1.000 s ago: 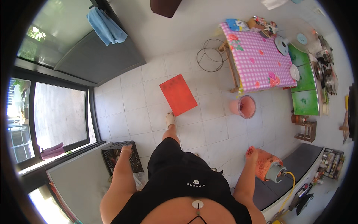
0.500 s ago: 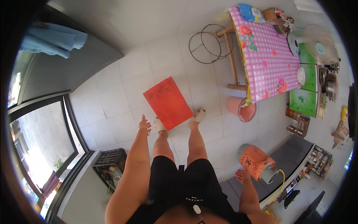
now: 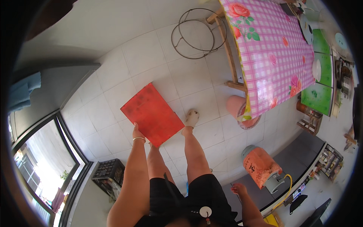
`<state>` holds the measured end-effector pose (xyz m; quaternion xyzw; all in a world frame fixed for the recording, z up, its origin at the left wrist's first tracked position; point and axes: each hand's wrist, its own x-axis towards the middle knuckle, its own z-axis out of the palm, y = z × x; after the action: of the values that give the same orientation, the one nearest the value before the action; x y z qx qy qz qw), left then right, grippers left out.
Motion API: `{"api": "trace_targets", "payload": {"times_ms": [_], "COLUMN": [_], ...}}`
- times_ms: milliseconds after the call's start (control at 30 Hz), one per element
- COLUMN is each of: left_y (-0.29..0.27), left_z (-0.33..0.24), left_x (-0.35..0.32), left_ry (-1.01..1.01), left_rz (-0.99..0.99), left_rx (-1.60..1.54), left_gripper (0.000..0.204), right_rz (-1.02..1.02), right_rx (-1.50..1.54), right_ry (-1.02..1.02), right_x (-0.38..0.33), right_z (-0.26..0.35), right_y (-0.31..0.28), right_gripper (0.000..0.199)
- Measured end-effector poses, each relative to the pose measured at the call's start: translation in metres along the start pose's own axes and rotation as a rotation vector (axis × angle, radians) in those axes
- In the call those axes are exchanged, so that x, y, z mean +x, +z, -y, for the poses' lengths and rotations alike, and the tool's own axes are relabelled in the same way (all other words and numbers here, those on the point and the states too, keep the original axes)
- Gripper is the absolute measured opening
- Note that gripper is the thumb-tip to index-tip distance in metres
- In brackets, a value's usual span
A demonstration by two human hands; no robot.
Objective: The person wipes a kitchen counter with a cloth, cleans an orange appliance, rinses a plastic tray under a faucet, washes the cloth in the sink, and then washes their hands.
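On white floor tiles point(image 3: 113, 94): red rectangular mat point(image 3: 152, 114), lying flat; left hand point(image 3: 137, 132) pinching its near edge, bangle at wrist. Right hand point(image 3: 239, 188) low beside an orange-wrapped gas cylinder point(image 3: 259, 165), fingers loosely curled, holding nothing. Pink checked table point(image 3: 272, 53) beyond.

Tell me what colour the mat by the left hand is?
Red, with darker smudges. The mat lies on the floor at the left hand, in the head view.
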<state>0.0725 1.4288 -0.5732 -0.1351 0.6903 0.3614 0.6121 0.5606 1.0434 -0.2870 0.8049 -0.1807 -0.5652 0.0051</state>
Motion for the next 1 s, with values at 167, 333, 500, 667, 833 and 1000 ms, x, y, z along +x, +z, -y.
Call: {"api": "trace_targets", "payload": {"times_ms": [167, 333, 500, 667, 833, 1000], "left_y": [0.098, 0.193, 0.263, 0.353, 0.426, 0.427], "left_z": [0.016, 0.041, 0.082, 0.136, 0.183, 0.202], "left_x": [-0.035, -0.046, -0.054, -0.038, -0.020, 0.009], "left_ry": [0.269, 0.379, 0.305, 0.359, 0.271, 0.120], "left_rz": [-0.243, -0.442, -0.399, -0.223, -0.111, -0.004], "left_rx": [-0.037, 0.250, 0.256, 0.199, 0.258, 0.358], "left_gripper": [0.062, 0.063, 0.063, 0.060, 0.064, 0.071], "right_rz": [0.023, 0.084, 0.104, 0.111, 0.057, 0.050], "right_rx": [0.122, 0.235, 0.185, 0.285, 0.326, 0.331], "right_ry": [0.021, 0.014, 0.080, 0.025, 0.084, 0.140], "right_x": [0.025, 0.031, 0.037, 0.038, 0.038, 0.038], "right_z": [0.002, 0.007, 0.015, 0.017, 0.002, 0.006], "right_y": [-0.004, -0.003, -0.024, -0.030, -0.035, -0.046], "right_gripper": [0.031, 0.028, 0.027, 0.028, 0.028, 0.029]}}
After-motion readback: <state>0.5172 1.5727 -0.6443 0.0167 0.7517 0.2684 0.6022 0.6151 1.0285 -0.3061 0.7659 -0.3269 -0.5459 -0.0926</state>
